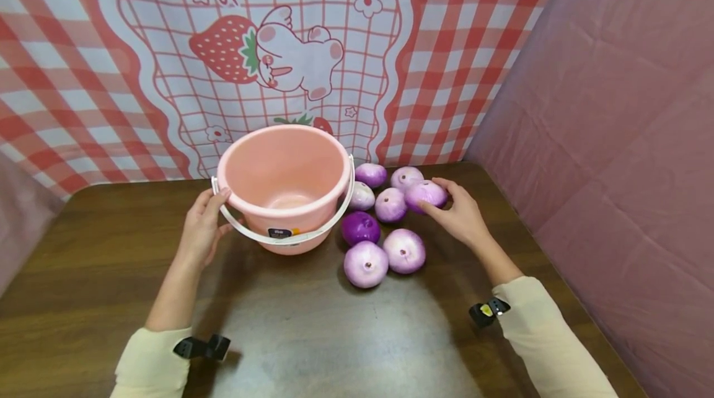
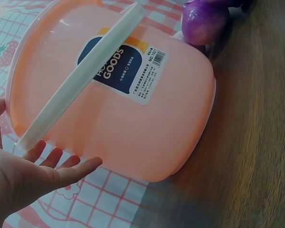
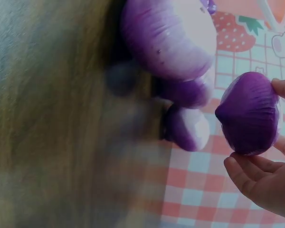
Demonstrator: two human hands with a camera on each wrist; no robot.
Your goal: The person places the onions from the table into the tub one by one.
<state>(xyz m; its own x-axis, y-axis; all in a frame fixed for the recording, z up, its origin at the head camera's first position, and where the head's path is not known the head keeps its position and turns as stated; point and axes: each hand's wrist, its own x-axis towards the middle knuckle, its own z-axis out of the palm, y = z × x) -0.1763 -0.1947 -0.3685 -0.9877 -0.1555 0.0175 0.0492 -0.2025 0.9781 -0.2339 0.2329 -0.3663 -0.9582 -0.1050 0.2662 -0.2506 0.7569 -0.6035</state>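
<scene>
A pink bucket (image 1: 290,224) with a white handle (image 1: 262,238) stands toward the back of the table, its inside bare. My left hand (image 1: 203,224) grips its rim at the left, thumb over the edge; in the left wrist view the fingers (image 2: 80,171) lie along the bucket's side. To the right, my right hand (image 1: 460,212) holds a purple onion (image 1: 426,194) between thumb and fingers. The right wrist view shows this onion (image 3: 249,114) raised off the table. Several other onions (image 1: 404,251) lie grouped between the bucket and my right hand.
The dark wooden table (image 1: 334,336) reaches to a red-and-white checked cloth (image 1: 446,75) hanging behind. A pink fabric wall (image 1: 602,106) runs along the right side. The loose onions sit close against each other, some near the bucket's right side.
</scene>
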